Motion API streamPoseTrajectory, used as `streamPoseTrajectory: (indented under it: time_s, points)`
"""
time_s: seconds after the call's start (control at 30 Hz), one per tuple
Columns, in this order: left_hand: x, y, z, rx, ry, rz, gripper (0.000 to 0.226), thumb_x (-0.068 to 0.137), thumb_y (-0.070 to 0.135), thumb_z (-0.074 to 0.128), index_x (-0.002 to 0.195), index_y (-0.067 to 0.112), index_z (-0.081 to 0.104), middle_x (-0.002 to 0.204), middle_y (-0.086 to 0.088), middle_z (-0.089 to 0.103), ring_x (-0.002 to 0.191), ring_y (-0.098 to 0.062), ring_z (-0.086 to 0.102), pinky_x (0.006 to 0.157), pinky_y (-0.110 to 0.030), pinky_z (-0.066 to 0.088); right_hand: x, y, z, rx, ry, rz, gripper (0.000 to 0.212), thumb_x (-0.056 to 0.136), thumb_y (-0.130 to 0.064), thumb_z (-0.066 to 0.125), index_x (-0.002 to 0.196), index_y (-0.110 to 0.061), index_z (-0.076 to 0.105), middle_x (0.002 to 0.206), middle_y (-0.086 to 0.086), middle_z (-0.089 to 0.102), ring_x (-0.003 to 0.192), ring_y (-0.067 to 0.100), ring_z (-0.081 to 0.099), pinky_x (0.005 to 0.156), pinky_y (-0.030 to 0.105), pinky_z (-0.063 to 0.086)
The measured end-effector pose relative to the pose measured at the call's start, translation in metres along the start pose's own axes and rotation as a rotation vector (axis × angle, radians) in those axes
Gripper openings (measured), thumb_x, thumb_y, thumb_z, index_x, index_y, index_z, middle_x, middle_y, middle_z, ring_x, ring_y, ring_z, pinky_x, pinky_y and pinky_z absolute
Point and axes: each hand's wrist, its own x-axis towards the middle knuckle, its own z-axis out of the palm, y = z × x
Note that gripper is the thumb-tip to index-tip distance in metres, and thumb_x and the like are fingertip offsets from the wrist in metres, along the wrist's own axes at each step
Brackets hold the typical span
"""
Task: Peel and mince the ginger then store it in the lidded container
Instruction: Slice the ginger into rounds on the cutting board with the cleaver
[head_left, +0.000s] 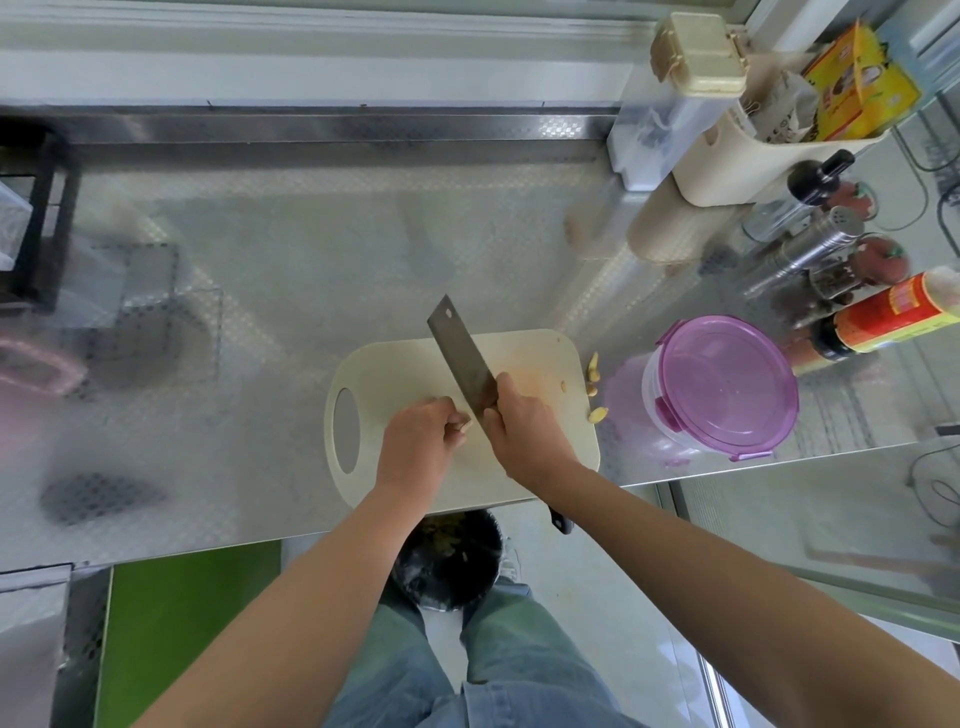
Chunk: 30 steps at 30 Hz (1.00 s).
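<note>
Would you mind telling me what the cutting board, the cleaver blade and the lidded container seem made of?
Cutting board: probably plastic, matt cream, with a moulded handle hole.
Cleaver blade: looks like steel, dull grey with a faint sheen.
Lidded container: likely plastic, translucent purple lid with snap clips, clearer body.

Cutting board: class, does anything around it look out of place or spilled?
Yes. A few ginger pieces lie off the cutting board, on the counter beside its right edge, towards the purple-lidded container.
</note>
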Motion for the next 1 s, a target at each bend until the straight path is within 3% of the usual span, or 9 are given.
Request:
streamPoseTrajectory:
  time_s: [0.23,0.37,0.7,0.87,1.0]
  points:
    - [0.0,0.001,0.0,0.007,-0.002,-0.005,0.006,0.078,0.01,0.075,0.079,0.009,0.07,0.082,-0.006,0.069,0.075,-0.027,0.065,0.069,-0.039,0.052,-0.007,-0.004,0.0,-0.137,-0.065,-0.019,0.011,0.1,-0.017,0.039,0.095,-0.016,0.029,0.069,0.004,0.046,0.059,0.025,0.046,0.047,0.033,0.031]
    - [0.001,0.001,0.0,0.021,-0.016,-0.007,0.007,0.077,0.011,0.076,0.08,0.009,0.07,0.083,-0.006,0.069,0.075,-0.026,0.064,0.068,-0.035,0.05,-0.009,0.0,0.003,-0.16,-0.063,0.008,0.009,0.1,-0.016,0.038,0.096,-0.017,0.03,0.074,0.007,0.052,0.062,0.028,0.051,0.052,0.035,0.036]
    - [0.002,-0.001,0.003,0.027,-0.007,-0.002,0.003,0.078,0.01,0.075,0.078,0.009,0.072,0.079,-0.006,0.067,0.071,-0.027,0.063,0.065,-0.038,0.051,0.002,-0.007,0.006,-0.188,-0.091,0.007,0.013,0.098,-0.01,0.039,0.095,-0.017,0.028,0.071,0.003,0.045,0.064,0.027,0.049,0.045,0.029,0.026]
    - [0.002,-0.001,0.003,0.031,-0.028,-0.009,0.005,0.077,0.01,0.075,0.081,0.011,0.071,0.082,-0.005,0.067,0.073,-0.027,0.063,0.067,-0.038,0.051,-0.017,0.004,0.007,-0.257,-0.123,0.058,0.024,0.096,-0.008,0.038,0.117,-0.017,0.032,0.068,-0.002,0.041,0.065,0.022,0.051,0.054,0.034,0.038]
    - [0.002,-0.003,0.005,0.033,-0.021,0.003,0.004,0.08,0.008,0.072,0.078,0.011,0.071,0.08,-0.006,0.067,0.071,-0.028,0.063,0.064,-0.04,0.051,0.005,-0.014,0.006,-0.219,-0.104,0.022,0.013,0.097,-0.008,0.039,0.098,-0.016,0.029,0.072,0.003,0.043,0.07,0.03,0.052,0.056,0.037,0.035]
